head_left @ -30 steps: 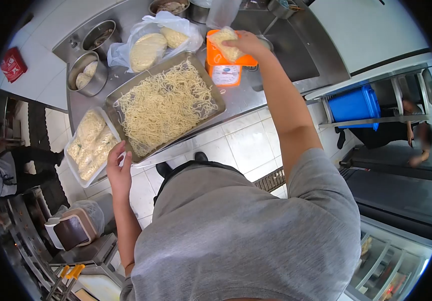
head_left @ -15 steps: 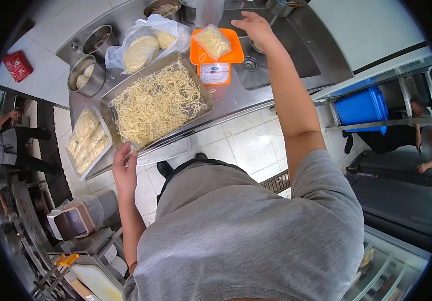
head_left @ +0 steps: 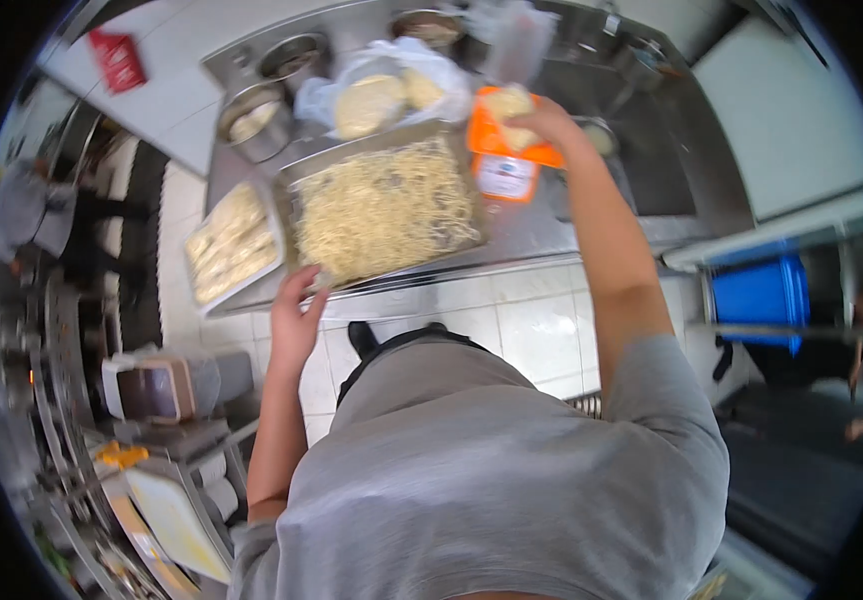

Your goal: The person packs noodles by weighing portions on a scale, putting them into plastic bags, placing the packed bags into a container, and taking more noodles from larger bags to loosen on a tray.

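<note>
At the near left corner of the noodle tray [head_left: 461, 158], the left hand [head_left: 296, 310] bends its fingers loosely; whether they pinch anything is unclear. Right of the tray, a bag of noodles [head_left: 506, 105] lies on the orange scale [head_left: 483, 130], the right hand's [head_left: 556, 125] fingers against it, though blur hides whether they grasp it. A sideways nudge there could slide the bag off; a bump from the left hand could shift the tray at the worktop's [head_left: 516, 230] near edge, spilling strands.
</note>
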Tool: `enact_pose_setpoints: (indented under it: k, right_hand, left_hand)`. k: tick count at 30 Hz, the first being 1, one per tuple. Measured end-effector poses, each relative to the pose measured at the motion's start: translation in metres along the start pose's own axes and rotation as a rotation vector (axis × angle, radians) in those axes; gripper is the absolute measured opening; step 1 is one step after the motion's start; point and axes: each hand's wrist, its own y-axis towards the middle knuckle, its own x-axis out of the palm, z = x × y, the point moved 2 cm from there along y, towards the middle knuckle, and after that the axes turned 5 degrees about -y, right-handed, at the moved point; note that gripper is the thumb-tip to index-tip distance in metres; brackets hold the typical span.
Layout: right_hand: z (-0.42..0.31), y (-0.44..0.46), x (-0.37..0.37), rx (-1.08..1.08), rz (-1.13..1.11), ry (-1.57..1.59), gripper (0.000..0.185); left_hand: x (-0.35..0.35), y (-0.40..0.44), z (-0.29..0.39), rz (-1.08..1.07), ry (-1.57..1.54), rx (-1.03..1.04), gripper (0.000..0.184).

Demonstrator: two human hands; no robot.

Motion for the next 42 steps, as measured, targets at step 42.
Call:
enact_pose_setpoints:
  k: [42]
  right_hand:
    - [-0.302, -0.116, 0.366, -0.760, -0.257, -0.220, 0.033]
  left_hand:
    - [-0.207, 0.145, -0.165, -0.102, 0.474, 0.222, 0.049]
